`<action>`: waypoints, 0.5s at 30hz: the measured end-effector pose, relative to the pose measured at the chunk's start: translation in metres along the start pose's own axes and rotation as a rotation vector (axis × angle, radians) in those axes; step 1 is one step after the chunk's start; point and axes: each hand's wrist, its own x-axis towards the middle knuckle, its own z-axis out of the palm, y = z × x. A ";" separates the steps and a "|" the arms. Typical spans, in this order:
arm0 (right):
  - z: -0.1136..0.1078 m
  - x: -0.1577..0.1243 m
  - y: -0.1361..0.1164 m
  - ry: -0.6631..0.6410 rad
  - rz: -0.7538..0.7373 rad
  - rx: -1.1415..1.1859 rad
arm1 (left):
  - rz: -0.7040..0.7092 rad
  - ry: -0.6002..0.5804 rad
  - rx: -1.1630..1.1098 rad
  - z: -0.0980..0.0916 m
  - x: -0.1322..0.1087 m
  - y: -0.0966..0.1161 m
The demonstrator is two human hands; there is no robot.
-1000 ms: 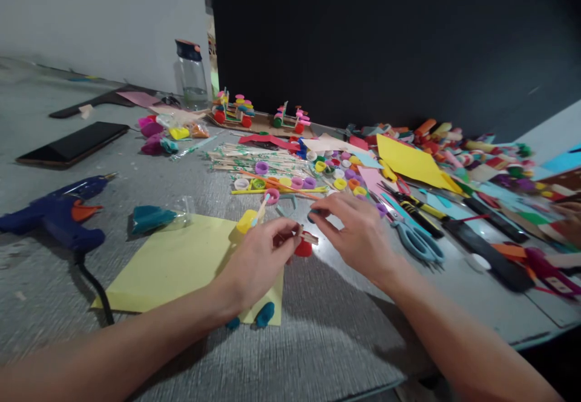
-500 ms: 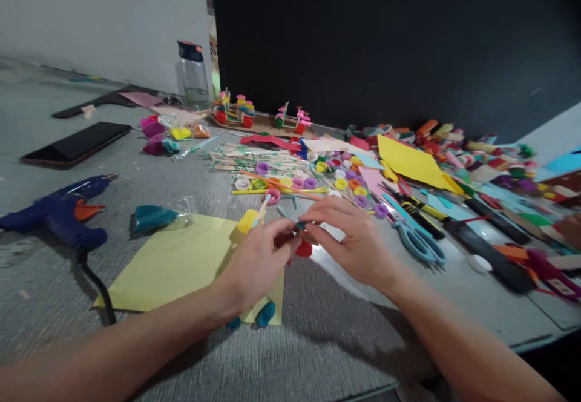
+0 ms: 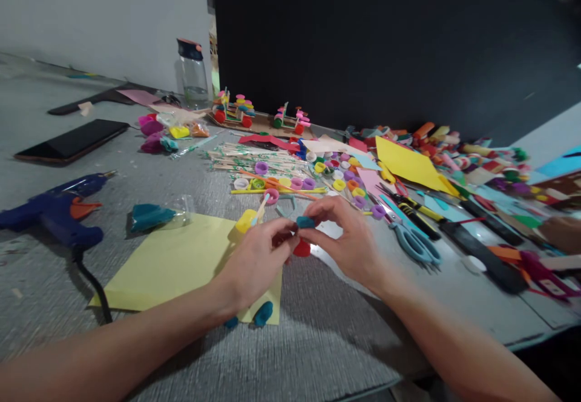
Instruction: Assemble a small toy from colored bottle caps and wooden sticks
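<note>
A small lump of teal modelling clay (image 3: 305, 222) is pinched between the fingertips of my left hand (image 3: 261, 257) and my right hand (image 3: 351, 238). Just under the fingers a red bottle cap (image 3: 302, 248) shows, partly hidden by them. Beside my left hand, a yellow cap (image 3: 246, 221) and a pale stick (image 3: 262, 207) stand close to its knuckles. Beneath my left forearm lies a sheet of yellow paper (image 3: 177, 263), with another teal clay piece (image 3: 263, 313) at its near edge. A bag of teal clay (image 3: 152, 217) rests on its far left corner.
A blue glue gun (image 3: 63, 208) and a phone (image 3: 75, 140) lie left. Toothpicks (image 3: 254, 158), bottle caps and two small toy cars (image 3: 233, 110) are behind. Scissors (image 3: 415, 244) and cutters lie right, near another person's hand (image 3: 563, 232). A water bottle (image 3: 194, 78) stands at the back.
My right fingers have lifted and opened out slightly, so more of the teal clay shows. Another person's hand has come into clearer view at the right edge.
</note>
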 end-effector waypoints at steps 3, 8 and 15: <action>0.003 -0.001 0.000 -0.032 -0.076 -0.046 | -0.008 0.015 0.042 0.000 0.000 0.000; 0.003 0.000 0.001 -0.064 -0.167 -0.072 | -0.010 0.016 0.054 0.000 -0.001 -0.001; -0.002 0.001 -0.001 -0.096 -0.281 -0.182 | -0.014 0.017 0.040 0.000 -0.001 0.000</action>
